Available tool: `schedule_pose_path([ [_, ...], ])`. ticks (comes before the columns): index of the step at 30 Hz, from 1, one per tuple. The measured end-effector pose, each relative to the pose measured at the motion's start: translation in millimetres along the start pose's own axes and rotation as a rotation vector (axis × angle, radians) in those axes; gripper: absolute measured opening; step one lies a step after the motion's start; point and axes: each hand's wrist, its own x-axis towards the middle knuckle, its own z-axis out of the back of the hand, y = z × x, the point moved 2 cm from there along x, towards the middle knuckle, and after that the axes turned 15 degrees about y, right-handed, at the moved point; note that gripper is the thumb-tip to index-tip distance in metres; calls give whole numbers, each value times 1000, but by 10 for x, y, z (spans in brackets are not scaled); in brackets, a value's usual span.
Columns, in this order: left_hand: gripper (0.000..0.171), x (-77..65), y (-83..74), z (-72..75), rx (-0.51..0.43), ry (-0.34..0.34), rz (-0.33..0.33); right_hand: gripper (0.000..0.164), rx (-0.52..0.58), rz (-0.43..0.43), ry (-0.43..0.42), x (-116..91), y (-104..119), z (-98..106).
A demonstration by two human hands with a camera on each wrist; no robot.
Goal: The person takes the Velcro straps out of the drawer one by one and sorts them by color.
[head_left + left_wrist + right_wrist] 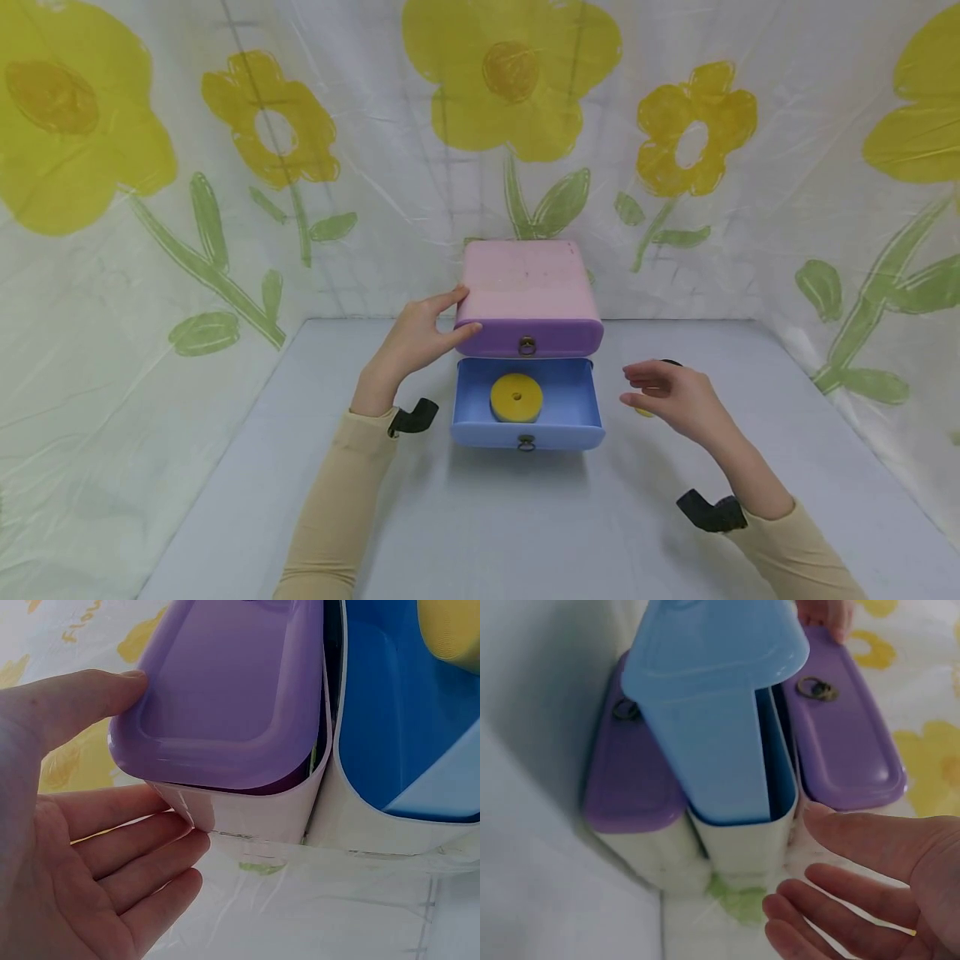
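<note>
A drawer cabinet point(525, 279) with a pink top stands at the back of the table. Its top purple drawer point(491, 340) is closed, while the blue drawer point(472, 435) below is pulled out. Inside that drawer lies a thick yellow roll point(516, 398) with a small centre hole. My left hand point(411, 340) rests at the cabinet's upper left, the thumb on the purple front's edge and the extended fingers along the side point(112, 870). To the right of the cabinet my right hand point(678, 400) hovers with loosely bent fingers, holding nothing visible point(855, 900).
Behind the right hand, a yellow thing point(645, 412) and a black thing point(671, 362) show only in part. Another purple drawer point(634, 772) sits below the blue one. A flower-printed sheet point(360, 233) hangs behind the white table point(517, 533).
</note>
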Motion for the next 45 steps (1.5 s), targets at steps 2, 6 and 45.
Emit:
schedule_pose_path([
  [2, 73, 0, -1, 4, 0, -1, 0, 50, -3, 18, 5, 6, 51, -1],
  [6, 73, -1, -1, 5, -3, 0, 2, 48, -14, 42, 6, 33, 139, -3],
  [45, 74, 1, 7, -7, 2, -1, 1, 45, 31, 234, 145, 338, 582, -197],
])
